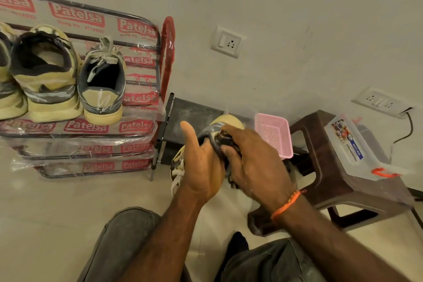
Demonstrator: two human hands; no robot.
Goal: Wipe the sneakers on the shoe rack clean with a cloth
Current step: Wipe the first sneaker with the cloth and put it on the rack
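Sneaker in hand point(225, 121): cream toe and sole, grey upper, white laces hanging low, held off the floor right of the shoe rack point(158, 57). Dark cloth point(225, 142) bunched against its upper (mostly hidden under fingers). Rack: metal frame wrapped in clear plastic with red "Patelsa" print. Top shelf holds grey-cream sneaker point(101, 84) and larger cream-black sneaker point(45, 73), heels toward camera, side by side.

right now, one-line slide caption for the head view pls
Left hand holds a sneaker while the right hand rubs it with a dark cloth beside the shoe rack.
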